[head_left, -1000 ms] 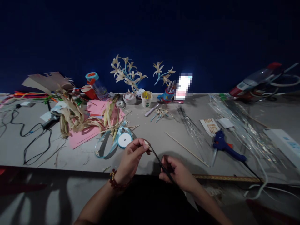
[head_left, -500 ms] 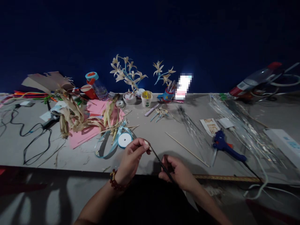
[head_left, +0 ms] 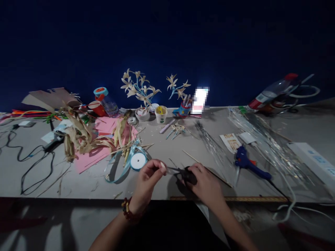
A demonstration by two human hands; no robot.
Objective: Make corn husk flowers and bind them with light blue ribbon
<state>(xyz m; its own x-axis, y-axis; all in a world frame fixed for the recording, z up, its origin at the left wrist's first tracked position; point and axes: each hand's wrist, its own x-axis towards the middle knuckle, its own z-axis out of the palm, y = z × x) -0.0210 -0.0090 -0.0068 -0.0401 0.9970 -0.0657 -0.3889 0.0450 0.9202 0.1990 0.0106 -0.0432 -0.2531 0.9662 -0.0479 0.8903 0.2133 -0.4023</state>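
My left hand (head_left: 147, 179) is closed in a pinch on a small pale piece (head_left: 163, 166), too small to name, just above the table's front edge. My right hand (head_left: 205, 183) grips black scissors (head_left: 181, 172) whose blades point left, their tips right at the pale piece. A beaded bracelet (head_left: 127, 211) is on my left wrist. A spool of light blue ribbon (head_left: 138, 161) lies just left of my left hand. A thin wooden stick (head_left: 193, 159) lies on the table behind my right hand.
Dried husk strips (head_left: 83, 137) lie on pink paper (head_left: 90, 155) at left, by black cables (head_left: 31, 164). Husk flowers (head_left: 138, 87), small cups (head_left: 161, 113) and a lit phone (head_left: 200, 100) stand at the back. A blue glue gun (head_left: 247, 162), clear wrap (head_left: 264, 139) and a ruler (head_left: 235, 199) lie right.
My right hand has lifted and swung the scissors from a steep slant to nearly level, tips at the pinched piece. The camera has tilted slightly, so the table sits lower in view.
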